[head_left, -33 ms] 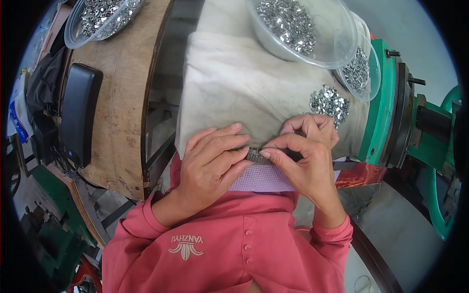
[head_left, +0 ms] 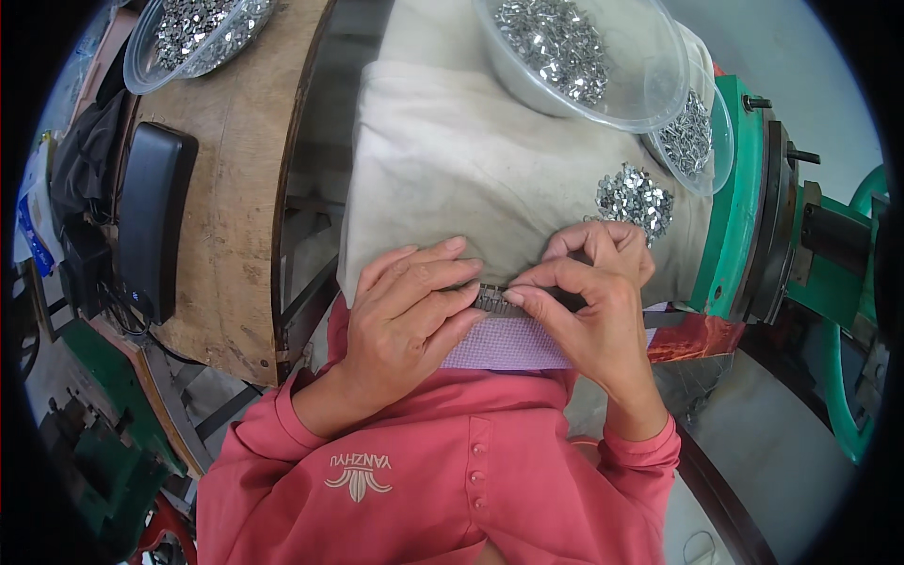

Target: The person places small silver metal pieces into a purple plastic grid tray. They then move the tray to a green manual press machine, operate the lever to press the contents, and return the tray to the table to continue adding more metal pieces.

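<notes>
A short, dark metal strip [head_left: 492, 299] with a row of small upright parts lies at the near edge of the cloth-covered surface. My left hand [head_left: 414, 294] holds its left end between thumb and fingers, the other fingers stretched over the cloth. At the right end, my right hand [head_left: 586, 287] is closed, thumb and index finger pinched on something too small to make out. Just beyond that hand is a loose pile of small shiny metal pieces [head_left: 636, 202]. The strip's two ends are hidden under my fingers.
On the beige cloth [head_left: 452, 160] stand a large clear bowl [head_left: 650, 85] and a smaller clear bowl [head_left: 720, 141], both with metal pieces. Green machinery [head_left: 730, 217] borders the right. A wooden table [head_left: 231, 207] at left bears a black case [head_left: 160, 217] and another bowl [head_left: 141, 56].
My right thumb and index finger have shifted very slightly to the right along the strip. My left hand stays in place.
</notes>
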